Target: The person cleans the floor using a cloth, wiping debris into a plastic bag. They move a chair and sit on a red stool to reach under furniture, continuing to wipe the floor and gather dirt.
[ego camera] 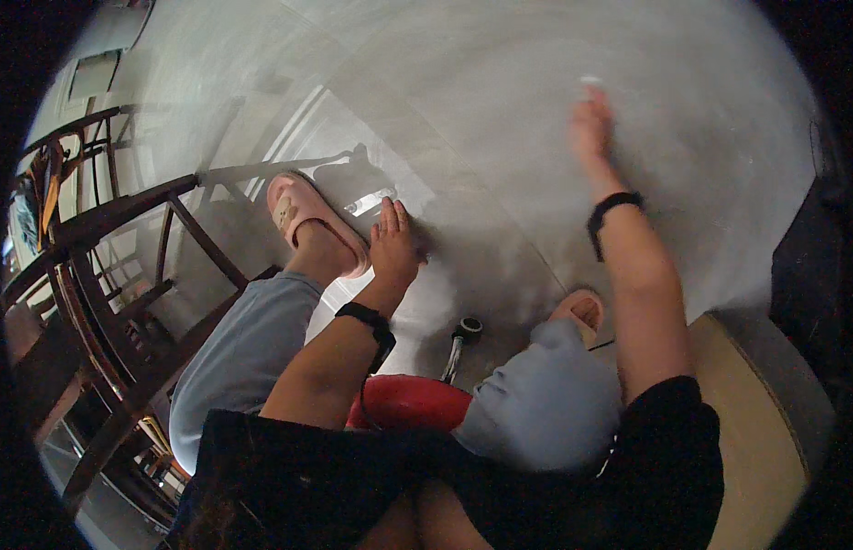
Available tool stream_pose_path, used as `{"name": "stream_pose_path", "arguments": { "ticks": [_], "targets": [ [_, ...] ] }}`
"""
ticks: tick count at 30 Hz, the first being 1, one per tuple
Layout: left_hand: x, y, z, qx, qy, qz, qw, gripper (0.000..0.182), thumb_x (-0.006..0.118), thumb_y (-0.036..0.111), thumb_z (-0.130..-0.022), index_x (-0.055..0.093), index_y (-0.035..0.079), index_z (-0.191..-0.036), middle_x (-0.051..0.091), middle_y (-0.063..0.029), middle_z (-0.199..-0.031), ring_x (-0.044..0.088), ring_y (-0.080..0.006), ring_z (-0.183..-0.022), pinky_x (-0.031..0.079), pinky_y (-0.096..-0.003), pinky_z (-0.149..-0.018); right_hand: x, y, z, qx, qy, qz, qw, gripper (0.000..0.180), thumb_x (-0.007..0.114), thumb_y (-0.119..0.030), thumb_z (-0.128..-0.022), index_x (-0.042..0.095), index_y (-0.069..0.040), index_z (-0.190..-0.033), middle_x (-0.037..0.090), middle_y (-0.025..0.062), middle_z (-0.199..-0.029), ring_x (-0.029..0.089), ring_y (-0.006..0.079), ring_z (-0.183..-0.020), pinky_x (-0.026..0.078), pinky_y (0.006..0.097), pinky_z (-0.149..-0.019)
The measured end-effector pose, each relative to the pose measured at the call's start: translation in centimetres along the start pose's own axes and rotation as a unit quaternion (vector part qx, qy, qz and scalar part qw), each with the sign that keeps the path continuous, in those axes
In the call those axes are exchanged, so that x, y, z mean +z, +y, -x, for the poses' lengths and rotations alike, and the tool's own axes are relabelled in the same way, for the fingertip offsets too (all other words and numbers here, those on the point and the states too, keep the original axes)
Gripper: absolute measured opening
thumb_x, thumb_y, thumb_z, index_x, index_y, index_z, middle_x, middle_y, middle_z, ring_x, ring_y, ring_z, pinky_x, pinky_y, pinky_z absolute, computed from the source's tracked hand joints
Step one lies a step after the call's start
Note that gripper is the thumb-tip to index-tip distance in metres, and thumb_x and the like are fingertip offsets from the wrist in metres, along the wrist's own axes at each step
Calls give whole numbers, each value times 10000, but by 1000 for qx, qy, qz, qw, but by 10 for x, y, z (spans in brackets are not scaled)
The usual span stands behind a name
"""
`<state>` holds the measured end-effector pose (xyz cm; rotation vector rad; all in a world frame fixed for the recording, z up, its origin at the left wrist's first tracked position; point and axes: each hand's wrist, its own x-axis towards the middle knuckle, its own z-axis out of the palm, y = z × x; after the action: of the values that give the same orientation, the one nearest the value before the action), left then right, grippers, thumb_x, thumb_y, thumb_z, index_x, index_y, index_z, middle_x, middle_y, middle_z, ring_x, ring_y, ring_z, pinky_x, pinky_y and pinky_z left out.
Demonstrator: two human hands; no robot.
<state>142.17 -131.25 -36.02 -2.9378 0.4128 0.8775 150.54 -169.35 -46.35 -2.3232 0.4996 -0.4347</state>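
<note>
The glossy grey floor (pixel 495 158) lies before me, with light reflected in it. My left hand (pixel 395 240) is beside the pink slipper (pixel 330 220) on my foot, its fingers extended and nothing seen in it; whether it touches the floor I cannot tell. Farther out at the upper right, my right hand (pixel 593 127) is stretched forward and blurred. A small whitish patch shows at its fingertips; whether that is a held thing or a reflection is unclear. Each wrist wears a black band. Between my legs is a red seat (pixel 409 402) with a metal leg ending in a caster (pixel 468 328).
Dark wooden chair frames (pixel 193 237) stand along the left. A second pink slipper (pixel 581 309) is by my other leg. At the lower right is a beige panel-like object (pixel 736 412), with a dark object (pixel 811 261) beyond it near the right rim.
</note>
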Motion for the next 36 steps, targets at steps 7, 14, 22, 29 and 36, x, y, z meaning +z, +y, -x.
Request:
{"name": "stream_pose_path", "arguments": {
  "ticks": [7, 14, 22, 29, 36],
  "targets": [
    [5, -12, 2, 30, 37, 37, 998, 1085, 830, 293, -578, 207, -24, -1407, 195, -223, -1482, 300, -311, -1344, 280, -444, -1064, 64, -151, 171, -256, -531, -55, 806, 407, 495, -17, -808, 548, -83, -1206, 479, 122, -1316, 396, 295, -1263, 286, 461, -1060],
    [-15, -41, 0, 7, -69, 22, 997, 659, 575, 223, -825, 292, 58, -1398, 225, -208, -1472, 397, -324, -1279, 309, -421, -1060, -12, -162, 178, 230, -498, -321, 772, 420, 466, -30, -851, 490, -33, -1271, 518, 95, -1292, 494, 239, -1183, 372, 369, -1018],
    [-121, -43, 49, -72, 99, 215, 969, 325, 520, 68, -802, 673, 169, -1070, 659, -133, -1021, 629, -317, -950, 507, -395, -829, -99, -227, 89, 308, -385, -569, 658, 500, 421, -81, -867, 351, 50, -1345, 458, 152, -1338, 482, 271, -1202, 416, 379, -991],
    [-208, -60, 149, -45, 245, 300, 921, 198, 594, 141, -793, 730, 216, -916, 682, -99, -905, 647, -283, -864, 526, -381, -750, -166, -313, 58, 226, -436, -536, 686, 485, 404, -185, -878, 403, 78, -1286, 543, 170, -1225, 564, 252, -1064, 461, 358, -910],
    [-254, -113, 253, 7, 424, 340, 839, 181, 656, 204, -776, 709, 163, -944, 692, -48, -863, 657, -266, -801, 519, -384, -687, -218, -399, 48, 170, -449, -402, 780, 393, 387, -255, -928, 512, 45, -1150, 601, 137, -1094, 600, 223, -985, 491, 343, -839]
  ]
}}
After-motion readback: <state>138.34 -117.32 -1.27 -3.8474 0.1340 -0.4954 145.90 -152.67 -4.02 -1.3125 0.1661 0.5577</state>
